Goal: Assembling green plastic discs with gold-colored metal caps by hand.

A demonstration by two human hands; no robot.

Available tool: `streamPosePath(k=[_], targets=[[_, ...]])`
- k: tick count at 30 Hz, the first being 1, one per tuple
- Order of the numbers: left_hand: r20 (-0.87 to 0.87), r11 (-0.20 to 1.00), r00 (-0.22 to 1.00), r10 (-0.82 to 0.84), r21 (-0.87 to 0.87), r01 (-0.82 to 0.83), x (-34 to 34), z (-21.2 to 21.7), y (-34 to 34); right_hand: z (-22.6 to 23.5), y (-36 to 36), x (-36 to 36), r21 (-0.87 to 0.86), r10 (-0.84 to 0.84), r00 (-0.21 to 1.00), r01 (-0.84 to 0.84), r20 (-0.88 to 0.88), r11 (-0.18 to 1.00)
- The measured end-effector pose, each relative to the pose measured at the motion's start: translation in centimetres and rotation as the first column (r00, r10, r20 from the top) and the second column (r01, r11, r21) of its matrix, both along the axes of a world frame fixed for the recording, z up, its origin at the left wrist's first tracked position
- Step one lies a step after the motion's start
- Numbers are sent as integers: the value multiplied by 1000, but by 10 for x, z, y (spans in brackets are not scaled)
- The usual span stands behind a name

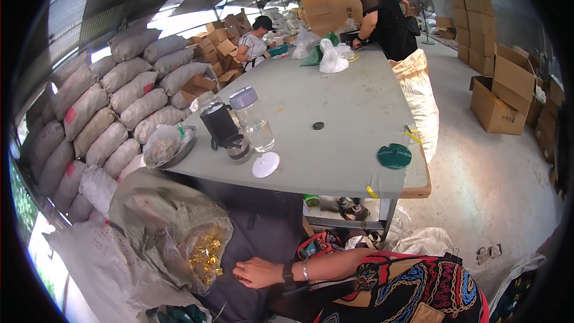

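Note:
My right hand (259,272), with a dark watch and a bracelet on its wrist, reaches in from the right. It rests low over a dark grey cloth (257,236), fingers curled and pressed together. Mostly hidden under the fingertips is a small gold-coloured piece. Left of the hand lies a large greyish sack (152,209) with its mouth open toward me. Shiny gold-coloured pieces (206,255) spill from its clear plastic lining; their exact kind is too small to make out. My left hand does not show.
A grey-topped table (359,107) stands ahead, carrying a water bottle (258,125), a white lid (265,165) and a green disc (394,156). Stacked sacks (128,93) fill the left side. Cardboard boxes (499,110) stand right. Two people (391,18) work at the far end.

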State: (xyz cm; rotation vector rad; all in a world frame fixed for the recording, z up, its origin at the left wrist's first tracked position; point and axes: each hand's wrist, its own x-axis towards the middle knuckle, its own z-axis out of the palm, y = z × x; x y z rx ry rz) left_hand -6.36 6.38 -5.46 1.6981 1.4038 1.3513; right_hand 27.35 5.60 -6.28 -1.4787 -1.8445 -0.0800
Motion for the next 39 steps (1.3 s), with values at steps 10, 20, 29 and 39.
streamPosePath(k=[10,20,29,39], targets=[[6,1000,1000,1,-26,-1,7,9,-2,2,-1,2,-34,-17,999,19,47,999],[-32,999,999,22,39,-21,1,2,-1,4,-1,-1,11,-4,999,4,33,1000],[18,998,1000,5,66,-6,0,-2,4,0,3,-1,60,-9,999,6,51,998],[-18,999,1000,11,39,-10,1,-3,3,-4,-1,-2,32,-37,998,36,46,999]])
